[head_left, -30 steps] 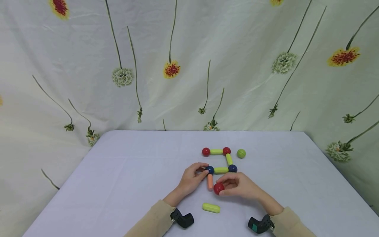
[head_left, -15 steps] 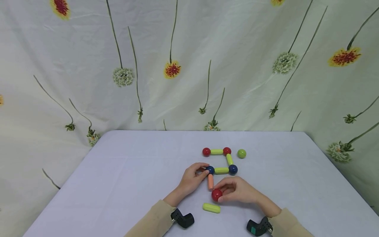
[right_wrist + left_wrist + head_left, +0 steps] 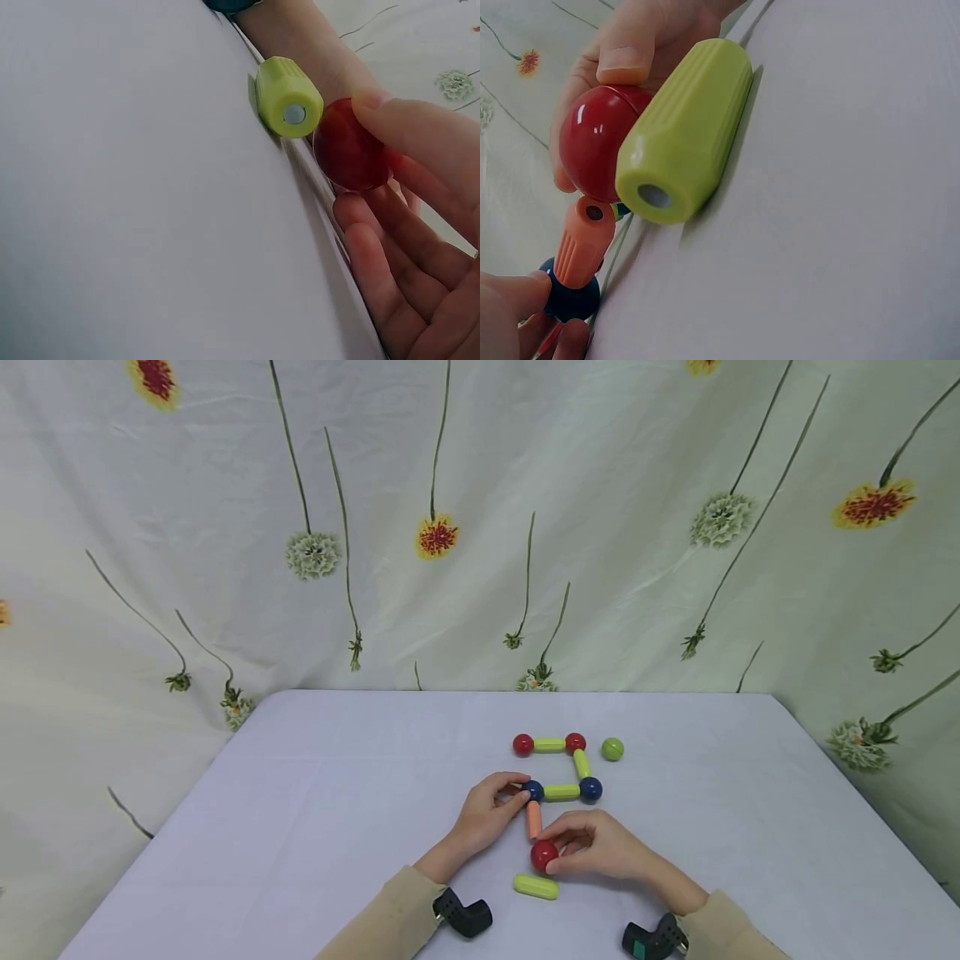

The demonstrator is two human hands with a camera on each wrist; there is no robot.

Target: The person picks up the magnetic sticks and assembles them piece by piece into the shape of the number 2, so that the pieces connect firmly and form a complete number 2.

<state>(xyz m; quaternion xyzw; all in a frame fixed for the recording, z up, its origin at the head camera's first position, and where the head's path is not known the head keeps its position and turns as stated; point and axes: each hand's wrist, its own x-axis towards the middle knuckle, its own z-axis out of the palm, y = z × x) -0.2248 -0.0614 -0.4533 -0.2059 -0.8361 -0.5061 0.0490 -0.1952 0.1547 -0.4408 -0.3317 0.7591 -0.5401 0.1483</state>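
Note:
My left hand (image 3: 487, 814) pinches a blue ball (image 3: 533, 790) between thumb and fingers. From that ball an orange magnetic rod (image 3: 533, 820) points toward me; its socketed end shows in the left wrist view. My right hand (image 3: 603, 845) holds a glossy red ball (image 3: 543, 857) by thumb and fingertips, close to the near end of the orange rod. Whether ball and rod touch, I cannot tell. Just in front of the red ball lies a loose yellow-green rod (image 3: 694, 135), with a metal disc in its end (image 3: 293, 114).
A yellow-green rod (image 3: 561, 792) links the held blue ball to another blue ball (image 3: 591, 790). Beyond it, further yellow-green rods and two red balls (image 3: 575, 743) continue the chain. A green ball (image 3: 612, 749) lies apart on the white-covered table (image 3: 337, 793).
My right hand has carried the red ball left and toward me, from beside the orange rod to its near end. My left hand stays on the blue ball.

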